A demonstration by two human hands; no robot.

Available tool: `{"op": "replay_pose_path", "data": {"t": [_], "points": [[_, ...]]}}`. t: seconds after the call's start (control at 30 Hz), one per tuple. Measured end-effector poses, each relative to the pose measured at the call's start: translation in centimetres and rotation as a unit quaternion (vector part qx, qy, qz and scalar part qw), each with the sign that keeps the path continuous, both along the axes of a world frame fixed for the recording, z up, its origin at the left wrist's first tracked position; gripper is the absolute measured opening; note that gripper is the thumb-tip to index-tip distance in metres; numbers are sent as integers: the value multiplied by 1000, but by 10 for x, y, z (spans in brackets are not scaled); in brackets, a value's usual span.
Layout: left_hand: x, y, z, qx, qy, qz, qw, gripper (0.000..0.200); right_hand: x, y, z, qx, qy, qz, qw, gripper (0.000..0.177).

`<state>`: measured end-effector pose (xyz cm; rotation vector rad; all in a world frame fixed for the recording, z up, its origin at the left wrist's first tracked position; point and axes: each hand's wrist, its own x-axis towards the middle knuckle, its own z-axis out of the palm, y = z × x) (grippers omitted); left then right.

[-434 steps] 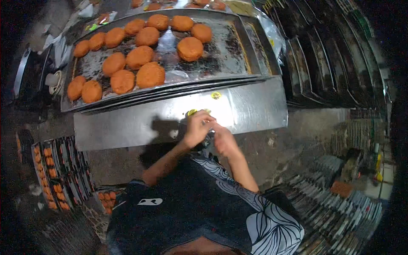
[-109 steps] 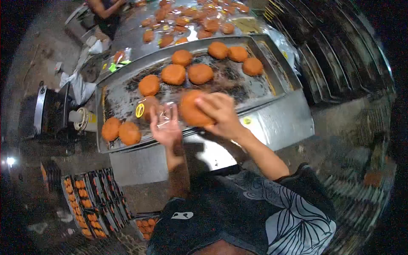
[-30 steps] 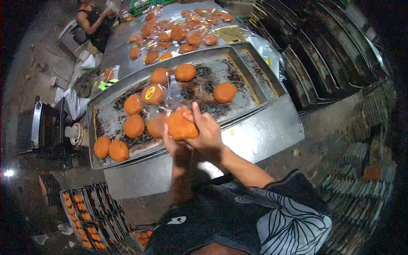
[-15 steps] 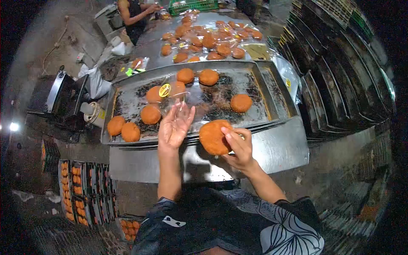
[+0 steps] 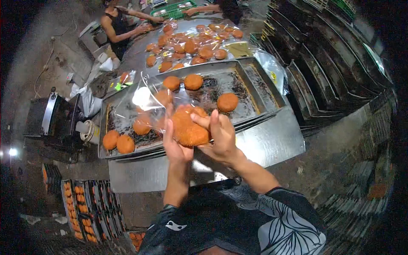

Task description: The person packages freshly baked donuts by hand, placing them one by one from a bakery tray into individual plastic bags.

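A round, orange-brown bun [image 5: 189,127] is held between both hands over the front edge of the metal baking tray [image 5: 238,123]. My right hand [image 5: 223,138] grips it from the right, thumb across its top. My left hand [image 5: 174,144] is closed at its left side, holding a clear plastic bag [image 5: 142,95] that spreads out to the left, shiny with glare. Part of the bun overlaps the bag's mouth. More buns lie in the tray: one at the right [image 5: 228,102], a pair at the back [image 5: 193,82] and others at the left [image 5: 126,144].
Beyond the tray, many bagged buns [image 5: 190,46] cover the metal table [image 5: 293,140]. Two people [image 5: 119,25] reach around a green crate [image 5: 172,10] at the far end. Stacked dark trays [image 5: 323,63] stand at the right, and racks of buns [image 5: 80,199] sit on the floor at lower left.
My right hand has brought the bun left to my left hand, which has closed from an open palm. The bag now fans out wider to the left. A second person's arm has appeared by the crate.
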<state>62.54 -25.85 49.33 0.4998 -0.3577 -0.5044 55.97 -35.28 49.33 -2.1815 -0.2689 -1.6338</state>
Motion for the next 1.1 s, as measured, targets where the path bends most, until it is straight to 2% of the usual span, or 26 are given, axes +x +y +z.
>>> {"op": "replay_pose_path", "data": {"t": [0.13,0.2,0.23,0.27,0.3,0.33,0.37,0.4,0.43,0.47,0.5,0.53,0.57,0.6,0.63,0.67,0.73,0.77,0.8,0.83,0.87,0.93,0.97,1.0,1.03,1.1], "points": [[-13,-15,-14,66,34,38,996,49,10,14,-14,136,81,-75,984,99],[5,-2,-24,-1,92,-106,990,52,-3,16,-25,130,113,-39,984,101],[5,6,-27,36,94,-95,990,52,-10,21,-44,282,113,85,949,100],[1,11,-31,67,95,-85,990,52,-12,19,-57,419,108,205,878,99],[-9,2,-40,76,105,-87,988,45,-13,14,-58,455,118,149,870,97],[-21,-1,-59,92,120,-90,984,39,-18,4,-57,387,223,53,893,90],[-24,3,-69,192,-40,-100,976,30,-18,-5,-64,312,244,21,918,87],[-28,8,-79,298,-221,-79,925,22,-15,-14,-71,232,262,-9,937,84],[-31,13,-89,363,-369,-39,855,14,-15,-21,-75,239,297,-16,924,70],[-32,16,-84,332,28,-258,907,21,-14,-30,-60,310,337,19,889,46],[-27,18,-105,401,-151,-301,852,25,0,-65,-83,321,327,59,887,23],[-30,14,-147,377,-300,-252,839,30,11,-86,-54,302,370,-17,878,18],[-45,4,-171,443,-399,-260,760,36,27,-82,-8,239,301,-84,919,18],[-61,-7,-177,445,-459,-303,707,43,61,-89,9,222,258,-88,936,18],[-76,-20,-190,446,-524,-300,661,41,80,-93,20,205,219,-90,950,23],[-87,-30,-198,461,-634,-244,570,35,78,-90,15,204,218,-94,950,23],[-90,-47,-298,450,-694,-181,532,35,69,-78,-10,96,158,90,979,41],[-83,-53,-314,448,-660,-181,575,32,33,-72,-36,208,272,247,907,54],[-77,-57,-323,444,-624,-182,616,30,-4,-73,-74,200,365,229,880,53],[-76,-55,-317,457,-505,-193,706,31,-48,-69,-125,325,447,236,799,55],[-77,-54,-306,458,-371,-199,783,33,-95,-55,-128,434,605,97,661,56],[-68,-50,-286,451,-662,-152,579,36,-160,-46,-215,479,627,128,601,40],[-69,-47,-311,457,-680,-138,556,33,-175,-38,-235,449,603,129,646,36],[-63,-48,-318,458,-677,-140,559,33,-183,-35,-245,419,578,130,688,32],[-57,-46,-322,372,-534,-246,718,31,-182,-35,-239,452,573,120,674,31],[-56,-55,-302,359,-412,-349,762,28,-186,-35,-228,505,558,154,640,30]]}}
